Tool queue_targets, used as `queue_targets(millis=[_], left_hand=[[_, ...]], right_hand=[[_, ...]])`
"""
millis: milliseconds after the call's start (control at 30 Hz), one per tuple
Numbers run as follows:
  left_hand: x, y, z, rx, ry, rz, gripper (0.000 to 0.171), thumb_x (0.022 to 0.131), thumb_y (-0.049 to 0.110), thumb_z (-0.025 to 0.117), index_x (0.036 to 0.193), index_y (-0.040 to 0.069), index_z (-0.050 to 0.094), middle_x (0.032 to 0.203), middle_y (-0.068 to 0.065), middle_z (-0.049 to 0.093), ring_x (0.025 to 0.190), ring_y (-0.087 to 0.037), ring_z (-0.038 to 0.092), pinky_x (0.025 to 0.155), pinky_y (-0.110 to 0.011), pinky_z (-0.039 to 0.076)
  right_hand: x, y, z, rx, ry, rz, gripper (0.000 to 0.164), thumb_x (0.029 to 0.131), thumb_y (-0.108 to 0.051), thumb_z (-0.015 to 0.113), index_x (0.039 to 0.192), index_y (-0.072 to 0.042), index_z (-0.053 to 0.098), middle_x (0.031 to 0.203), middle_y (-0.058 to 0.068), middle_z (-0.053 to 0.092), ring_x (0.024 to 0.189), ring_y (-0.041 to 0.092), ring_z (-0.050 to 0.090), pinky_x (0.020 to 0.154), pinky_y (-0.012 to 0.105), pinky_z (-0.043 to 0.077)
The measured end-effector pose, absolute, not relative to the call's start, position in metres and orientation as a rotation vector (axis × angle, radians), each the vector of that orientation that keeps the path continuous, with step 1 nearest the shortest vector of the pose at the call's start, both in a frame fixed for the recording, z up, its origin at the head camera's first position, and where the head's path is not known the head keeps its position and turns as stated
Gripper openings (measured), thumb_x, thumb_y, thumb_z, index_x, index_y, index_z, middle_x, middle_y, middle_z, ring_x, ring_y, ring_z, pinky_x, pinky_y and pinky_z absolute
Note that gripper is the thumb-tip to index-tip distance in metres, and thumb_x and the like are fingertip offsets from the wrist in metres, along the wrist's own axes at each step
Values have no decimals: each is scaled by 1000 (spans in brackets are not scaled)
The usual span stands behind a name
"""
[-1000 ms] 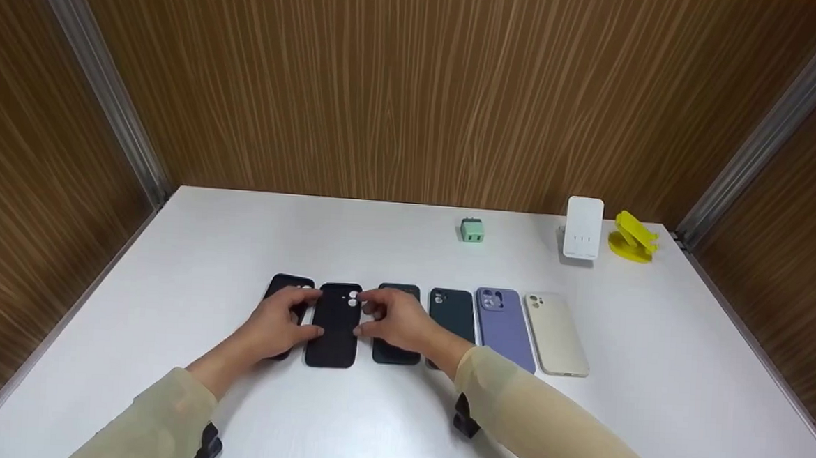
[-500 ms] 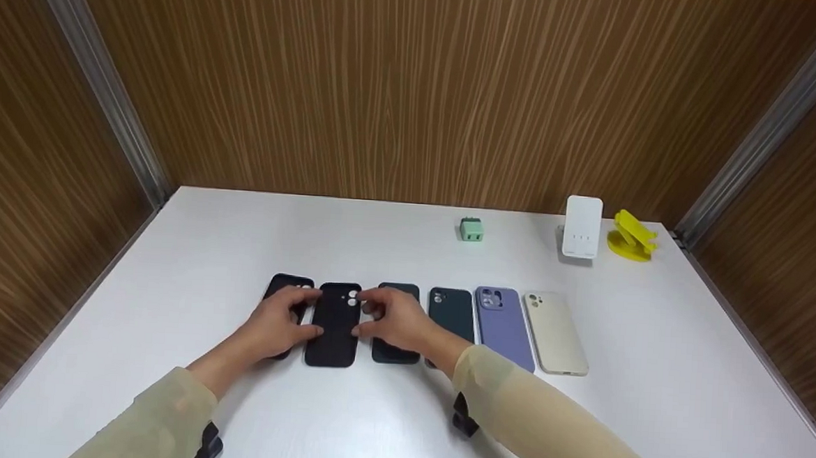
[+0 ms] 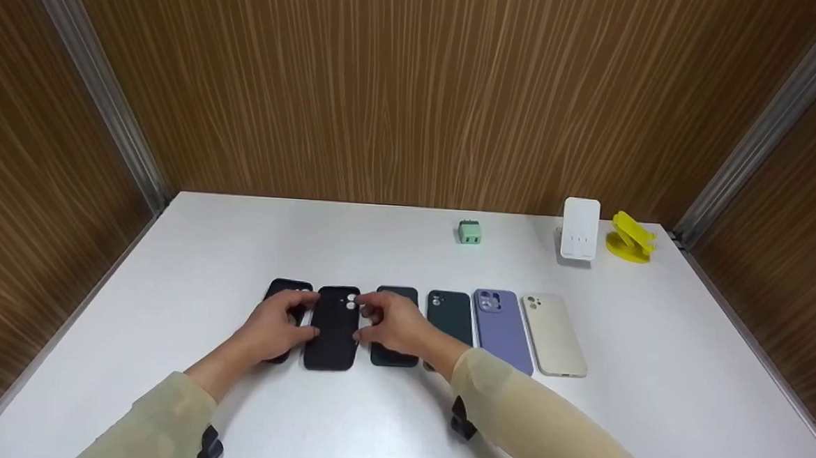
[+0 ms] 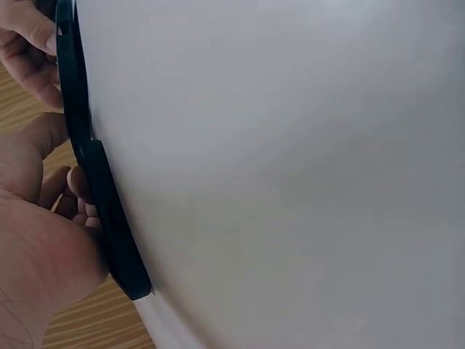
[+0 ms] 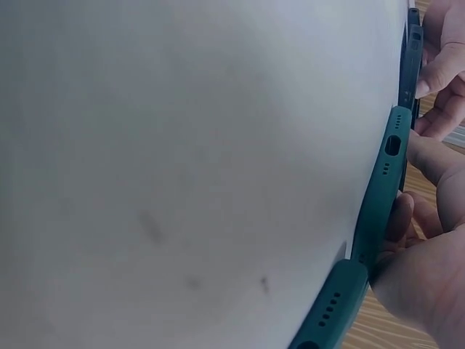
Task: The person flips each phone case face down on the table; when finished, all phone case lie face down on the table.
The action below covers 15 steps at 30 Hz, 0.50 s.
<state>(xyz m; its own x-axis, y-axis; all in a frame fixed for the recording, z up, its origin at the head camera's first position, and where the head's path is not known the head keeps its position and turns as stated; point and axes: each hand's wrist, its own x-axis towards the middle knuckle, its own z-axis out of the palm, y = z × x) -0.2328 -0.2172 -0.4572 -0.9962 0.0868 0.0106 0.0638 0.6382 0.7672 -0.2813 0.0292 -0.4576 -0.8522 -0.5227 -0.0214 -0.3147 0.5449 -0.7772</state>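
Note:
In the head view a black phone case (image 3: 331, 333) lies flat on the white table, white showing through its camera holes. My left hand (image 3: 270, 328) holds its left edge with thumb and forefinger; my right hand (image 3: 397, 323) holds the right edge the same way. Another black case (image 3: 289, 285) is partly covered by the left hand. Below the right hand is a dark case (image 3: 394, 358), partly hidden. Both wrist views look low along the table, catching case edges side-on, such as a dark edge (image 4: 120, 225) and a teal edge (image 5: 379, 182) beside the hands.
Continuing the row rightward are a dark green case (image 3: 450, 322), a purple case (image 3: 504, 337) and a cream case (image 3: 557, 340). Farther back stand a mint plug adapter (image 3: 470, 232), a white stand (image 3: 580, 229) and a yellow phone stand (image 3: 631, 238). Wood-grain panels (image 3: 415, 90) enclose the table.

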Motion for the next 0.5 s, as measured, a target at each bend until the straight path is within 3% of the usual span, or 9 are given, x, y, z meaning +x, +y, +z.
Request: queue_targets(millis=[333,433,500], left_hand=[[-236,-214,-446,54,2803,1288,55,91,13,82,143,8,66,143,-15,65,139,-37,52,118,-55,37],[-237,-212,-443,23,2796,1310,55,89,12,82,142,9,67,135,-14,68,114,-32,66,105,-48,49],[-236,-211,-441,0,2778,1337,56,89,10,81,143,10,66,126,-13,71,93,-25,69,90,-41,54]], right_hand=[[-282,30,-457,-716,2553,-1165,59,87,-8,88,141,-3,66,110,4,66,95,16,58,87,33,52],[-282,29,-456,-731,2561,-1156,58,87,-9,89,140,-2,66,109,4,66,95,17,58,87,34,52],[-281,29,-456,-740,2567,-1147,58,87,-10,89,140,-2,66,109,4,66,95,17,58,86,34,52]])
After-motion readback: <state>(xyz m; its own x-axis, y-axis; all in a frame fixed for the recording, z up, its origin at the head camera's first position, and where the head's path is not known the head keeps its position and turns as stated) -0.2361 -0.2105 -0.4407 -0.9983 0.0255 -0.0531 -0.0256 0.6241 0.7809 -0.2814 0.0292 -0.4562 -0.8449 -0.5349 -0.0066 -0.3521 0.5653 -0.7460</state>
